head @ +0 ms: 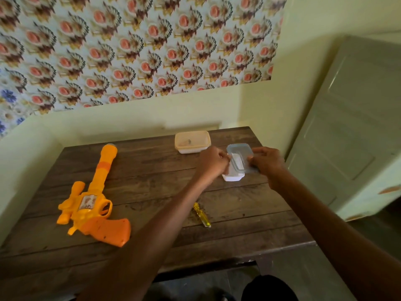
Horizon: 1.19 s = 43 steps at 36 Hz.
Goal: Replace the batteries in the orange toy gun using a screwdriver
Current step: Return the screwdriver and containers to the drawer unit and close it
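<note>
The orange toy gun lies flat on the left of the wooden table, barrel pointing away from me. A yellow-handled screwdriver lies near the table's middle, between my forearms. At the back right, both hands are on a small white container with a clear blue-tinted lid. My left hand grips the container's left side. My right hand holds the lid's right edge, and the lid sits tilted over the box. What is inside the box is hidden.
A second white container with an orange-tinted lid stands at the back of the table, left of my hands. The table sits in a corner: a wall runs behind and to the left, and a pale door leans at the right.
</note>
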Each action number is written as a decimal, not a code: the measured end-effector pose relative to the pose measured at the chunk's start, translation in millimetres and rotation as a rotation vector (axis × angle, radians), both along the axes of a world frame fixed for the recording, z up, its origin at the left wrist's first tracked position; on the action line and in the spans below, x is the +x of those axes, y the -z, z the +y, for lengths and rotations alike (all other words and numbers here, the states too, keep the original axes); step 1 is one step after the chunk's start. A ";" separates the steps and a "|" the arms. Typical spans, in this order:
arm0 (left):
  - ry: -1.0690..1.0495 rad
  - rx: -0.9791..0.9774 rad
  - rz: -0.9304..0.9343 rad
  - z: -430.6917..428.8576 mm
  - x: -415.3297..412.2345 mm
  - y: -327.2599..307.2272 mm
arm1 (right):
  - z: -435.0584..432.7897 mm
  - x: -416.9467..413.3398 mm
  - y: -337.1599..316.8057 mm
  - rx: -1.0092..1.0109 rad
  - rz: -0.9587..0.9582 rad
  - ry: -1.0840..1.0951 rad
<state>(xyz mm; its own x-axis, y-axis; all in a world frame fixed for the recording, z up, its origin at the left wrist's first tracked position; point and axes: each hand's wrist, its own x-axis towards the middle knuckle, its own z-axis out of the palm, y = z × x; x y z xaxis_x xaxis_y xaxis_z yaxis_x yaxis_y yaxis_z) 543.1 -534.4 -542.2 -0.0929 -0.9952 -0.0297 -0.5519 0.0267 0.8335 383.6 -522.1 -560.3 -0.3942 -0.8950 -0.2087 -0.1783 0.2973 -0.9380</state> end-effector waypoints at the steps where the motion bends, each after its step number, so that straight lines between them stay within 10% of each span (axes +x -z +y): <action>1: -0.027 -0.082 -0.138 -5.0 0.5 4.2 | -3.7 1.8 2.7 0.007 0.034 0.017; 9: 0.073 -0.012 -0.355 -41.7 6.1 27.6 | -16.6 19.2 21.9 0.122 0.225 0.161; 21: -0.048 0.350 0.194 -30.5 2.8 20.6 | -1.1 33.2 15.0 0.111 0.435 0.037; 37: 0.014 0.463 0.789 80.8 33.1 -42.9 | 80.2 54.3 -51.3 0.052 -0.472 0.084; 43: -0.017 0.419 0.572 135.3 55.8 -62.0 | 119.3 79.1 -77.5 -0.060 -0.263 0.266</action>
<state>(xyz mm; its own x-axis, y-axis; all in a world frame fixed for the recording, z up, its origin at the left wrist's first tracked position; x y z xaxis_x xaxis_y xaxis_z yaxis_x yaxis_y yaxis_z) 598.9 -399.0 -480.1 -0.1930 -0.9122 -0.3613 -0.0216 -0.3642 0.9311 462.7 -402.9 -482.7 -0.5545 -0.7822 -0.2840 0.1472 0.2438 -0.9586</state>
